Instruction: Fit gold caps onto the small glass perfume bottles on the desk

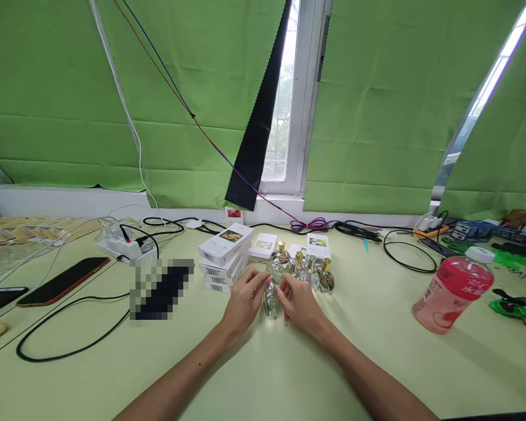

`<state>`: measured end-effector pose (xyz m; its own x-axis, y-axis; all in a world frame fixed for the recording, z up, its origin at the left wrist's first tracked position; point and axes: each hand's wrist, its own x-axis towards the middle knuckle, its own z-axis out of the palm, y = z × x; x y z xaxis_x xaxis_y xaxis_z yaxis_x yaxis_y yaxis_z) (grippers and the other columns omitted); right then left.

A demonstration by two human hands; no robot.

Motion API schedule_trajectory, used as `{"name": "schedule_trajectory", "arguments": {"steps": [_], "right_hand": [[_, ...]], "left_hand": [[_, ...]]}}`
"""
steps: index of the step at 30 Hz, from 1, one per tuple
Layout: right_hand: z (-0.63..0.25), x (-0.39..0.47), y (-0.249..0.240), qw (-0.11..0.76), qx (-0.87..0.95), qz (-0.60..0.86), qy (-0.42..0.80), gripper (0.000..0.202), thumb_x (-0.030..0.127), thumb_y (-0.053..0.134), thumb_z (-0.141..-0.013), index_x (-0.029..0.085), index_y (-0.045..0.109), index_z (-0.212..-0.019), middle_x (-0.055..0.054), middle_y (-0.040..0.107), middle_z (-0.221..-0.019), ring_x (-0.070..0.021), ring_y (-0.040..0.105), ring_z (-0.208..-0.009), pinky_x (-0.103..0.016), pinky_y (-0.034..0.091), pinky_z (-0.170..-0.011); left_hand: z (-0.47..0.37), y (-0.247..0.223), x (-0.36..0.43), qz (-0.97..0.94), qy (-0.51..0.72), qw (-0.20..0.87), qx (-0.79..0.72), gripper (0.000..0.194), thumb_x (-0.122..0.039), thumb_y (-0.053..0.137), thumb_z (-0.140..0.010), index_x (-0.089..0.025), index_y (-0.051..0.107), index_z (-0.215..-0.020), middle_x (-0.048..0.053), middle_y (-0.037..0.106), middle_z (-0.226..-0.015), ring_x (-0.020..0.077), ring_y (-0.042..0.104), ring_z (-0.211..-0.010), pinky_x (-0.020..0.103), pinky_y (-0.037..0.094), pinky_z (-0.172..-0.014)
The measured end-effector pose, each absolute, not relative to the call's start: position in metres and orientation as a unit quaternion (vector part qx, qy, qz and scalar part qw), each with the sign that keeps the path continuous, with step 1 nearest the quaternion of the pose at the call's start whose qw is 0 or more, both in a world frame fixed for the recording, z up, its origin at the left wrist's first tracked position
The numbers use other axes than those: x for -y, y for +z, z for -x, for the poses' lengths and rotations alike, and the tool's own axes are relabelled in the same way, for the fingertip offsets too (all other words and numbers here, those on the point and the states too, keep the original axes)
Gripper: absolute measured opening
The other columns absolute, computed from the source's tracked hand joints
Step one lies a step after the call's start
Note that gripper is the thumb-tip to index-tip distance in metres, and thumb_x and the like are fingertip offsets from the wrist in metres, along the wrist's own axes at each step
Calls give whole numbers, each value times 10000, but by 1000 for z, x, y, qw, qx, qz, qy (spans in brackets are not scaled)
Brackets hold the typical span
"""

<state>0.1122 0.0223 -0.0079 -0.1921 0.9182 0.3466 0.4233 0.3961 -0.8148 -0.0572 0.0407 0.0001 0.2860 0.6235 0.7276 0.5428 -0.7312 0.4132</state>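
Observation:
A small clear glass perfume bottle [270, 303] stands upright on the table between my hands. My left hand [245, 299] is closed, its thumb and fingertips pinched at the left of the bottle's neck. From the other side, my right hand [301, 301] has its bent fingers pressed together at the neck too. Whether a small part is between the fingertips is hidden. Just behind my hands several glass bottles with gold and silver tops [325, 276] stand close together. To the left rises a stack of white boxes [225, 245] with pictures and barcodes.
More white boxes [318, 245] lie behind the bottles. A pink drink bottle [453, 289] stands at the right, near a green plastic item [509, 309]. Phones [63, 282], a power strip [129, 248] and looping black cables lie on the left. Green blinds hang over the window behind.

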Motion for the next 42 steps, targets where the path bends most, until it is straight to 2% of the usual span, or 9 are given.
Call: {"name": "schedule_trajectory", "arguments": {"steps": [10, 18, 26, 30, 42], "right_hand": [[-112, -20, -8, 422, 720, 468, 291, 219, 285, 442, -951, 237, 390, -744, 75, 454, -512, -134, 549, -340, -213, 332, -349], [-112, -21, -8, 427, 725, 463, 279, 216, 272, 421, -966, 236, 400, -755, 73, 462, -477, -135, 534, -335, -216, 350, -365], [-111, -22, -8, 420, 728, 477, 258, 206, 225, 440, -956, 227, 406, -753, 68, 484, -492, -120, 521, -361, -216, 370, -422], [-112, -24, -9, 428, 724, 470, 268, 207, 241, 431, -964, 226, 401, -760, 64, 486, -547, -106, 515, -362, -207, 346, -401], [-111, -27, -13, 464, 696, 440, 328, 184, 349, 407, -986, 221, 433, -857, 48, 508, -690, -87, 518, -364, -201, 384, -347]], "left_hand": [[56, 0, -42, -803, 479, 42, -353, 202, -233, 441, -996, -227, 612, -1103, 39, 605, -953, 137, 603, -817, 253, 503, -705], [57, -2, -43, -804, 481, 35, -348, 122, -203, 475, -982, -220, 592, -1013, 22, 628, -963, 128, 613, -840, 239, 509, -723], [56, 0, -42, -801, 513, -13, -309, 149, -133, 520, -948, -213, 611, -1035, 30, 657, -986, 133, 638, -862, 241, 515, -746], [56, 1, -42, -801, 514, -18, -307, 148, -130, 526, -943, -216, 617, -1022, 33, 657, -986, 140, 642, -866, 252, 522, -754], [55, 5, -39, -799, 525, -32, -292, 197, -105, 542, -926, -211, 630, -1067, 39, 666, -1011, 139, 653, -902, 255, 537, -792]]}}
